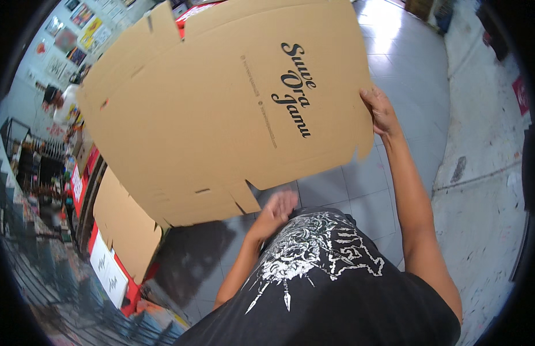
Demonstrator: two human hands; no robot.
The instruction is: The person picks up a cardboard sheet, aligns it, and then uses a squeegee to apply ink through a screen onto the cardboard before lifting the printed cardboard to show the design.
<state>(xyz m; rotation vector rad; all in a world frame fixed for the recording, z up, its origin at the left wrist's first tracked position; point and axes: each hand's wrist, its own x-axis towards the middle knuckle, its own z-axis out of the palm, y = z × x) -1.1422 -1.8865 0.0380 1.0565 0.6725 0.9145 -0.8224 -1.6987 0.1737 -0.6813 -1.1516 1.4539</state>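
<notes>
A large flat sheet of brown cardboard, die-cut like an unfolded box with slots and flaps, is held up in front of me. Black script lettering and small faint print mark its face. My right hand grips its right edge, thumb on the printed side, the other fingers partly hidden behind. Just below the sheet's lower edge, close to my shirt, my left hand is raised with loosely bent fingers and nothing in it. It looks apart from the cardboard and slightly blurred.
At left, a table carries another brown cardboard sheet, a white printed sheet and red pieces. A co-worker stands beyond the table. Grey floor tiles lie beneath me, and a scuffed pale wall runs along the right.
</notes>
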